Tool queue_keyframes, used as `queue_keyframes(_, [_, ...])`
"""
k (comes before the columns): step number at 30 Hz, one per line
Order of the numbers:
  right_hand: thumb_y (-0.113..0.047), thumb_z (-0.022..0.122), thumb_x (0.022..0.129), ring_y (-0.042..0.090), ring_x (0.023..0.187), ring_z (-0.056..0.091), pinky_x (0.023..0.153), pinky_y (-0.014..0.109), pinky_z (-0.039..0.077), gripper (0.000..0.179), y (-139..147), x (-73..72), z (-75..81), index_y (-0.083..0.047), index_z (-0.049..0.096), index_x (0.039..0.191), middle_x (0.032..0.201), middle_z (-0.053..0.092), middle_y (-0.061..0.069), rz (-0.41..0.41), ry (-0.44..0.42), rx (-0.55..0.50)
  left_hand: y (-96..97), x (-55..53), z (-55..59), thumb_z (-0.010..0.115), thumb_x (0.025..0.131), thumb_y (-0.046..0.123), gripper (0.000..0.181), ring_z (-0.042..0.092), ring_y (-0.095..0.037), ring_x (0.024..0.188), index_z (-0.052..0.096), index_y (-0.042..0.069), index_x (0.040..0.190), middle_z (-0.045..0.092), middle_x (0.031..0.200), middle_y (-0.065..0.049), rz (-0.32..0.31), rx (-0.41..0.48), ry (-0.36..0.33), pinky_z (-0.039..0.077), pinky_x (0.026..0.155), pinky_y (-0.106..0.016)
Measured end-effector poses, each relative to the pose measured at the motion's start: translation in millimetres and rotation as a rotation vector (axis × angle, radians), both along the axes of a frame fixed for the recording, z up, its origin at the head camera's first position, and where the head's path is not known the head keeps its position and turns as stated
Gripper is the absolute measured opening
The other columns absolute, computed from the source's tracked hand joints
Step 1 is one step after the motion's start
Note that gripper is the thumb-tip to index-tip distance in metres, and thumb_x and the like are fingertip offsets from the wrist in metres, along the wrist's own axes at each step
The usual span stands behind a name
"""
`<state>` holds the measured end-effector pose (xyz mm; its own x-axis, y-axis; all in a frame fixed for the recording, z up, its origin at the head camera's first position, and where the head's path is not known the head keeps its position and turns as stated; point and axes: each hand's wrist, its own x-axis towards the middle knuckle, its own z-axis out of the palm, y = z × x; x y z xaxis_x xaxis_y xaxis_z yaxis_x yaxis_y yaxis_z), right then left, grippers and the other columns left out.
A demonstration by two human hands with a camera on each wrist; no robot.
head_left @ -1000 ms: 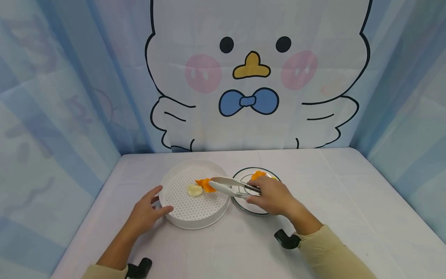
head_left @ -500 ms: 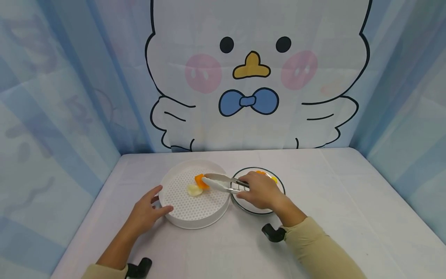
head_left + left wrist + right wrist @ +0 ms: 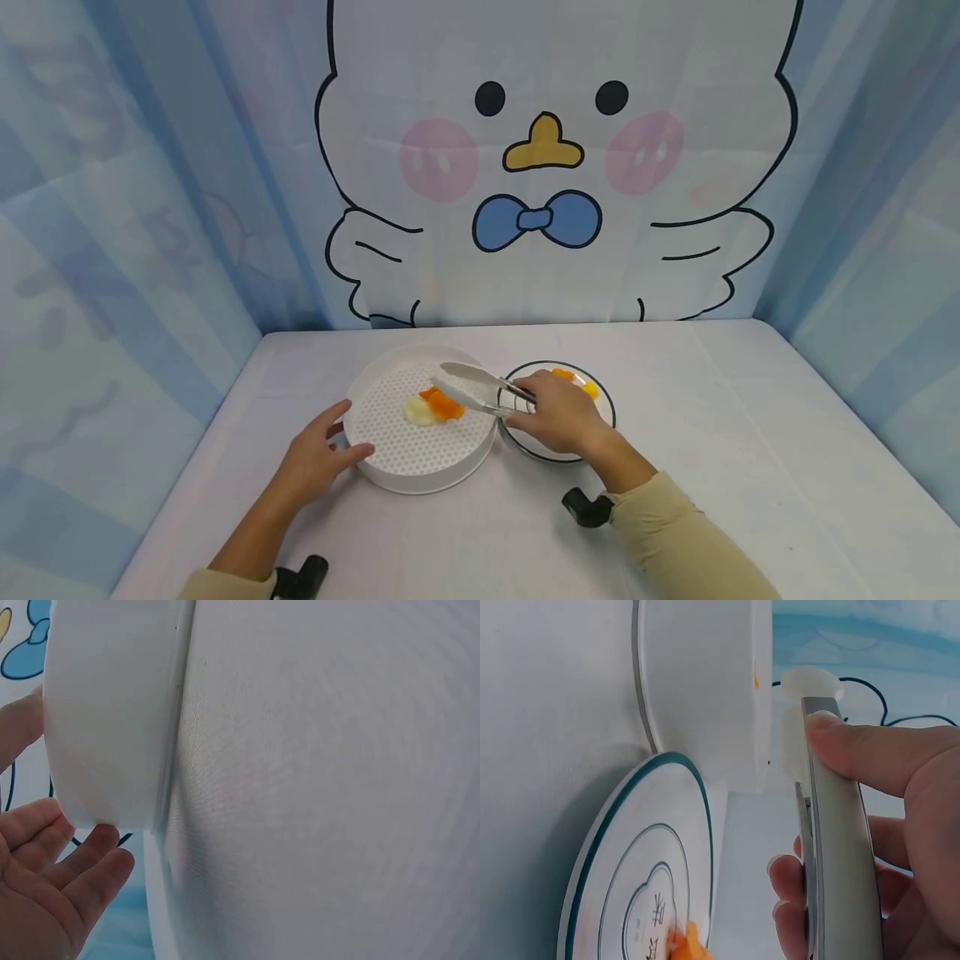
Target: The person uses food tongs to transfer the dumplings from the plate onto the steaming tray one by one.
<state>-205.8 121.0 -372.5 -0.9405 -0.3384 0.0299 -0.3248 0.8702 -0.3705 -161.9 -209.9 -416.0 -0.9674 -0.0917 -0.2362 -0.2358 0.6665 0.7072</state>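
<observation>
In the head view a round white steamer tray with a perforated base stands on the table. My left hand rests against its left side, thumb and fingers spread along the wall. The left wrist view shows those fingertips touching the tray's wall. My right hand holds a pair of tongs with pale tips and metal arms; the tips are parted above the tray. Just below them, an orange flower-like piece lies beside a pale yellow piece on the tray.
Right of the tray is a white plate with a dark green rim, partly beneath my right hand. It bears orange pieces and a yellow piece. A printed curtain hangs behind the table.
My right hand has moved left with the tongs, and the tips have parted. The orange piece they held now lies on the tray against the pale yellow one. My left hand stays put.
</observation>
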Motion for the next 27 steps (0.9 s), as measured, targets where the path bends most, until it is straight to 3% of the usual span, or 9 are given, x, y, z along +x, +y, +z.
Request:
queue_keyframes(7, [-0.040, 0.072, 0.084, 0.021, 0.097, 0.061, 0.075, 0.038, 0.051, 0.056, 26, 5.2, 5.8, -0.009, 0.062, 0.129, 0.123, 0.066, 0.008, -0.020, 0.051, -0.049, 0.6, -0.1, -0.6, 0.073, 0.087, 0.033, 0.088, 0.036, -0.047, 0.139, 0.022, 0.010, 0.155, 0.030, 0.155, -0.026, -0.007, -0.003, 0.004, 0.046, 0.102, -0.055])
queue_keyframes(10, [-0.040, 0.072, 0.084, 0.025, 0.100, 0.062, 0.077, 0.041, 0.052, 0.057, 41, 7.5, 8.3, -0.009, 0.061, 0.131, 0.125, 0.065, 0.011, -0.040, 0.054, -0.049, 0.3, 0.0, -0.6, 0.073, 0.087, 0.033, 0.088, 0.036, -0.047, 0.139, 0.022, 0.010, 0.155, 0.030, 0.155, -0.026, -0.007, -0.005, 0.004, 0.046, 0.102, -0.055])
queue_keyframes(16, [-0.041, 0.070, 0.086, 0.036, 0.118, 0.058, 0.094, 0.055, 0.050, 0.060, 69, 12.7, 9.2, -0.008, 0.058, 0.135, 0.132, 0.061, 0.017, -0.092, 0.038, -0.021, -0.3, -0.3, -0.4, 0.072, 0.087, 0.033, 0.088, 0.034, -0.047, 0.140, 0.022, 0.010, 0.155, 0.029, 0.156, -0.026, -0.003, 0.002, -0.001, 0.044, 0.104, -0.056])
queue_keyframes(27, [-0.039, 0.071, 0.085, 0.036, 0.109, 0.060, 0.083, 0.052, 0.052, 0.060, 117, 25.0, -0.2, -0.003, 0.060, 0.131, 0.127, 0.062, 0.020, -0.178, 0.045, 0.007, 0.1, -0.4, -0.6, 0.073, 0.087, 0.036, 0.089, 0.035, -0.047, 0.139, 0.022, 0.010, 0.155, 0.029, 0.155, -0.027, -0.007, -0.006, 0.002, 0.046, 0.103, -0.056])
